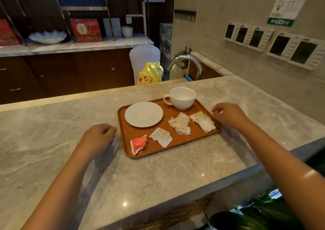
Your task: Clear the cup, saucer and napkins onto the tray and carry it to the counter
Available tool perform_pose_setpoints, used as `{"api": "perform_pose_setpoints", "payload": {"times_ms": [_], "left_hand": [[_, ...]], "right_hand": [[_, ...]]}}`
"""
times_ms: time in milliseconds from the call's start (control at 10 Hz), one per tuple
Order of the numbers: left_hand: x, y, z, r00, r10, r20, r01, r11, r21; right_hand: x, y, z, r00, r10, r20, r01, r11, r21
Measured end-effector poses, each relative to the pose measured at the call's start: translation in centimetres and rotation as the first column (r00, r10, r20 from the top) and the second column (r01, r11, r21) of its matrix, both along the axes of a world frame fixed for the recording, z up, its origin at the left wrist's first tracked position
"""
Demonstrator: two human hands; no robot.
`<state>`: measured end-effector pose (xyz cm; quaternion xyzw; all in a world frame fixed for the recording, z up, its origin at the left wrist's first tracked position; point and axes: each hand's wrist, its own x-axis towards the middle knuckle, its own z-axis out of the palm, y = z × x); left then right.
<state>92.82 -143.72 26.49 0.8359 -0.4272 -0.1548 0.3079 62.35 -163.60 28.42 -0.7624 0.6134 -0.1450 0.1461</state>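
An orange-brown tray (177, 141) lies on the marble counter (158, 173). On it stand a white cup (182, 97) at the far right and a white saucer (143, 114) at the far left. Two crumpled napkins (180, 125) (203, 121) lie on its right half. A red wrapper (138, 144) and a white wrapper (161, 136) lie near its front edge. My left hand (98, 138) hovers just left of the tray with loosely curled fingers, holding nothing. My right hand (228, 114) sits at the tray's right edge, fingers bent, apparently holding nothing.
A chrome faucet (188, 61) rises behind the counter's far edge. A yellow bag (149, 74) and a white covered chair (144, 55) stand beyond. Shelves with red boxes (87, 30) line the back wall. Dark green leaves (260, 215) show below the counter at bottom right.
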Motion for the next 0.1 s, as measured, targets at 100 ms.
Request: {"api": "perform_pose_setpoints", "payload": {"times_ms": [100], "left_hand": [[-1.53, 5.25, -0.62, 0.985, -0.095, 0.147, 0.118, 0.981, -0.153]], "right_hand": [[-4.35, 6.4, -1.23, 0.999, 0.045, -0.009, -0.046, 0.967, -0.251]]}}
